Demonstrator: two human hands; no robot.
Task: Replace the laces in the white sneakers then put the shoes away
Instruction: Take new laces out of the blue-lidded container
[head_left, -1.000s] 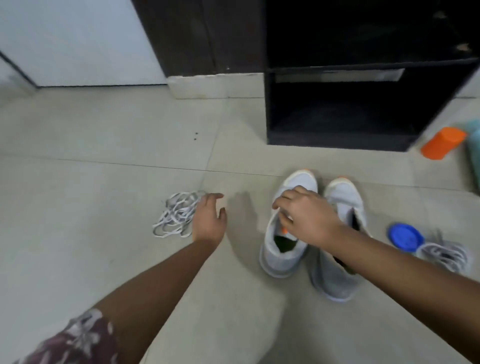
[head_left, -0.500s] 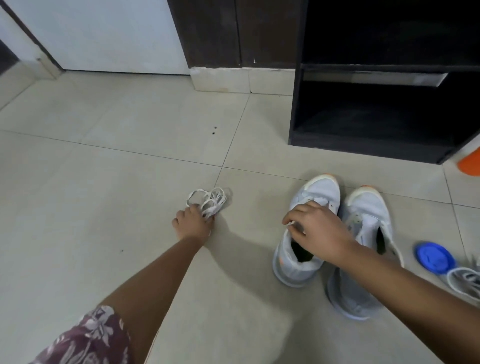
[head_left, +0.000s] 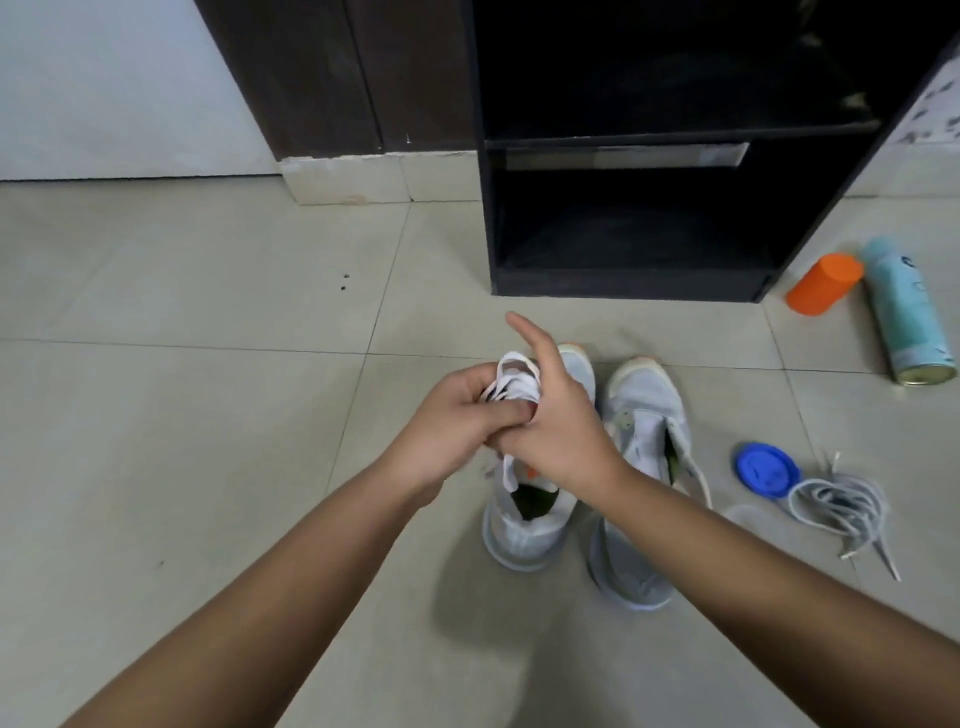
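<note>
Laces (head_left: 511, 383) in grip of left hand (head_left: 445, 431)

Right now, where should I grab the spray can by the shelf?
Round the middle of the spray can, from above: it lies on its side, base towards you, and the orange bottle crowds its far end, leaving the middle free.

Open floor (head_left: 182, 441) stretches left of the sneakers (head_left: 641, 400). To their right lie a lid (head_left: 766, 470), loose laces (head_left: 836, 501), a bottle (head_left: 823, 283) and a can (head_left: 906, 312); a shelf (head_left: 623, 286) stands behind.
</note>
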